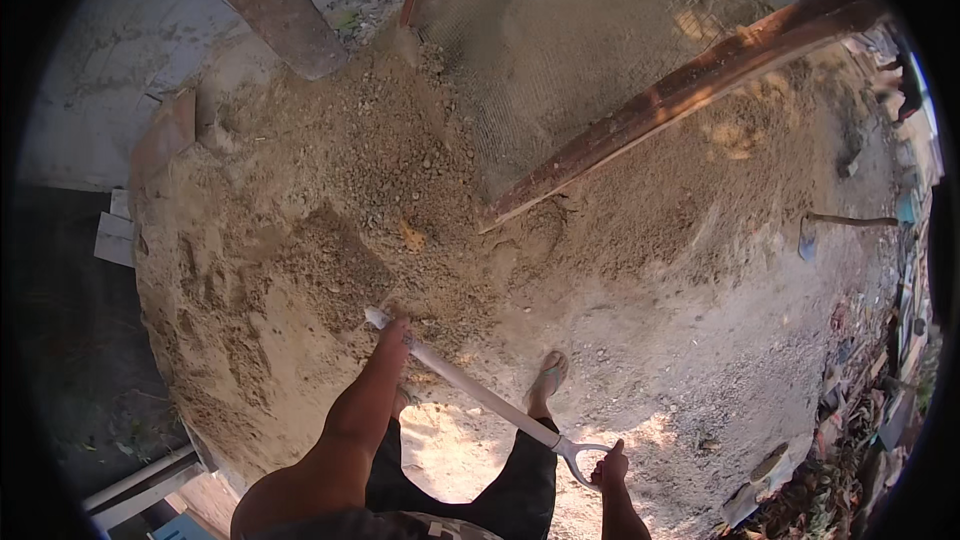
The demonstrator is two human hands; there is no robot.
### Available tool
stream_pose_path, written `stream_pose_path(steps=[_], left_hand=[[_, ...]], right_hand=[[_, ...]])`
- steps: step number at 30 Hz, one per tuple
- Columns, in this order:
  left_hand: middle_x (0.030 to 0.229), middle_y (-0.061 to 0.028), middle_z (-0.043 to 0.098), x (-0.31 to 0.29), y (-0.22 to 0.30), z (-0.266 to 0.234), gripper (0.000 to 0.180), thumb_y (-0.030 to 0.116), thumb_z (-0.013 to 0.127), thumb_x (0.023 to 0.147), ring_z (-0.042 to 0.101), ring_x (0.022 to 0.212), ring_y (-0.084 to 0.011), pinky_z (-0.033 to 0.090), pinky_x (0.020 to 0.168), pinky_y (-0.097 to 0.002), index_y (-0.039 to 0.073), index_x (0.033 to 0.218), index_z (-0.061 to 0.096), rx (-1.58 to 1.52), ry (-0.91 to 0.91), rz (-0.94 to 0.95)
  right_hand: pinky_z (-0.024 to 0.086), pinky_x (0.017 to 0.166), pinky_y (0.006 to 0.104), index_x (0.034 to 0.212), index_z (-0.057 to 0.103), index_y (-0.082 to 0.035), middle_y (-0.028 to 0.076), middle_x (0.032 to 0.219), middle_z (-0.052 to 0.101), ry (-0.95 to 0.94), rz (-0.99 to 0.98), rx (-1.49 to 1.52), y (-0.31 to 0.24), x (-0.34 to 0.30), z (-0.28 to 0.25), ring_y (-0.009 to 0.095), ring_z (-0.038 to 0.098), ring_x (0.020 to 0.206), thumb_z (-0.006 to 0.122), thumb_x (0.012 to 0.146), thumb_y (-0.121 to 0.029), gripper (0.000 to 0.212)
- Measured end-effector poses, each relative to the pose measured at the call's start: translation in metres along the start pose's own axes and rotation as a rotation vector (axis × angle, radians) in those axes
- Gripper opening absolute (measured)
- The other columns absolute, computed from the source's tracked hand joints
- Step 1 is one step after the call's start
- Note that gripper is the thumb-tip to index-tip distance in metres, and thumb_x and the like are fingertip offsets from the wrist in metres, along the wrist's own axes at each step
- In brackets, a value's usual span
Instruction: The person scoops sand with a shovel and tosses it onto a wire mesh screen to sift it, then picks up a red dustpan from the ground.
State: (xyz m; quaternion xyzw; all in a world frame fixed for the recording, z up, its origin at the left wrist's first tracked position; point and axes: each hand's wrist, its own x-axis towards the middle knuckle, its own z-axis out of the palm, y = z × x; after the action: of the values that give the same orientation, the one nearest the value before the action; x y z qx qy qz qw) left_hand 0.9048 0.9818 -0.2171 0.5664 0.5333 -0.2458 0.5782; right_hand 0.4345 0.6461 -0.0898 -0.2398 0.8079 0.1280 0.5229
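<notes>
A shovel point(468, 385) with a pale shaft slants across in front of my legs. My left hand point(396, 331) is closed around its lower shaft, near the pale metal end. My right hand point(611, 467) grips the D-shaped handle at the lower right. Most of the blade cannot be made out beyond my left hand. Just past it lies a mound of gravel and sand point(385, 175). Farther off, a wood-framed mesh screen point(560, 70) slopes, with sandy material showing on and through the mesh.
A wooden beam point(660, 105) edges the screen on the right. A post point(265, 10) stands at the far left. A hoe point(850, 221) lies on the right. Leaves and debris point(830, 480) line the lower right. My sandalled foot point(548, 377) stands on sandy ground.
</notes>
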Motion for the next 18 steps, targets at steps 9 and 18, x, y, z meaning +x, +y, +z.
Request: stream_pose_path(steps=[9,18], left_hand=[[0.092,-0.0145,0.06,-0.353,0.258,0.199,0.041,0.012,0.073,0.073,0.061,0.081,-0.0257,0.05,0.065,-0.0443,-0.004,0.105,0.053,0.411,-0.392,0.724],[0.082,-0.0093,0.063,-0.575,0.376,0.135,0.041,0.027,0.075,0.072,0.062,0.073,-0.0182,0.048,0.067,-0.0335,-0.001,0.099,0.059,0.462,-0.569,1.538]], right_hand=[[0.032,0.036,0.0274,0.09,0.057,-0.01,0.001,0.05,0.04,-0.587,-0.22,0.009,0.044,-0.089,0.129,0.015,0.035,0.036,0.032,0.086,-0.075,0.069],[0.042,0.04,0.0293,0.089,0.052,-0.005,0.006,0.062,0.049,-1.223,-0.045,-0.187,-0.014,-0.199,0.223,0.016,0.05,0.046,0.041,0.083,-0.075,0.071]])
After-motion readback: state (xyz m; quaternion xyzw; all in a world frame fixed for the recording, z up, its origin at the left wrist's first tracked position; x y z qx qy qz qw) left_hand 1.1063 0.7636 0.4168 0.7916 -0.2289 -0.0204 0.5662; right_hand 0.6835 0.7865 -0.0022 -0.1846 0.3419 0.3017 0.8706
